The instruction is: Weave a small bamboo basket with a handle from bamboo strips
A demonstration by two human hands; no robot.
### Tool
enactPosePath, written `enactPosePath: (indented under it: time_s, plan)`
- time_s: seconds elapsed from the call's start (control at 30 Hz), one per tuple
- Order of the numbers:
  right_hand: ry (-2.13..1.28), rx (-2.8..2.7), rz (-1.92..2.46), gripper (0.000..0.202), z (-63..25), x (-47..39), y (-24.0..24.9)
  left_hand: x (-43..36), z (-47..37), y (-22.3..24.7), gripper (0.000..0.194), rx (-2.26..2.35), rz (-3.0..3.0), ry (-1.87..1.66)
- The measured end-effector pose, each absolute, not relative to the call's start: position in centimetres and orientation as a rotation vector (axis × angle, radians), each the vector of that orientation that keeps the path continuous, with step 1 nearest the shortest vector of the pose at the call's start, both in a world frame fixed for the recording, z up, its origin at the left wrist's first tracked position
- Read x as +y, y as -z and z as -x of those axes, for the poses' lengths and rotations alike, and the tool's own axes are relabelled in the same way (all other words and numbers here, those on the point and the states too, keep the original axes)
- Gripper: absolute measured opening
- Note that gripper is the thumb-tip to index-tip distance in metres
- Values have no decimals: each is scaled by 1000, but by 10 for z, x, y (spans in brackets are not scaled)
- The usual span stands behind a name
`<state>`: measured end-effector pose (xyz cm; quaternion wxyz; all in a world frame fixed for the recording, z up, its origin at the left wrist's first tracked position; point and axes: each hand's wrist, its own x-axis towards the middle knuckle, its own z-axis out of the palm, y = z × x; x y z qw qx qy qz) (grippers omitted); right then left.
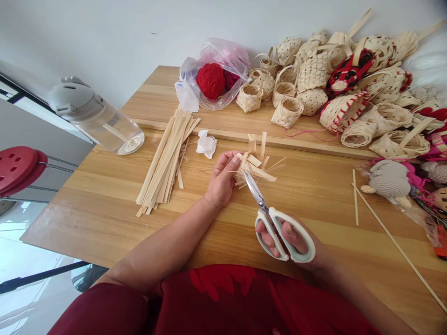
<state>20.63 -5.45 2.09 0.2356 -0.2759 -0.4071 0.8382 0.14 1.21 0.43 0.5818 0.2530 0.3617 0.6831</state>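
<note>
Gripping woven piece (253, 165), left hand (220, 179), right hand (291, 237) scissors (270, 218)

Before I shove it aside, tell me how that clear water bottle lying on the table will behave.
The water bottle lies on its side at the edge of the wooden table, so a push would probably roll it, perhaps off. It looks mostly empty, so likely light. The smooth clear wall may be slippery; its grey lid seems the better grip.

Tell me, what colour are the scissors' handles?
White with pale grey-green lining, seen in the head view: scissors in the right hand.
</note>
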Motion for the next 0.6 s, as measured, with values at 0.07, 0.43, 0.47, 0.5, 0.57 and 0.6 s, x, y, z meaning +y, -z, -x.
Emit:
enactPosePath:
  time_s: [0.07, 0.43, 0.47, 0.5, 0.57, 0.6]
  plan:
    - [-2318, -1108, 740, 55, -207, -54, -17, 12, -1, -4, 35, 832, -586, -1599]
    - [-2316, -1011, 725, 54, -202, -56, -21, 11, -3, -5, 37, 822, -557, -1571]
    - [-2314, -1006, 725, 56, -202, -56, -20, 11, -3, -5, 37, 813, -551, -1567]
    - [-2311, -1007, 727, 57, -202, -57, -18, 11, -3, -5, 37, 809, -544, -1563]
    - [-2307, -1011, 736, 58, -204, -58, -15, 11, -4, -5, 39, 809, -537, -1552]
    - [-2309, -1012, 738, 58, -205, -58, -14, 10, -4, -6, 40, 811, -535, -1548]
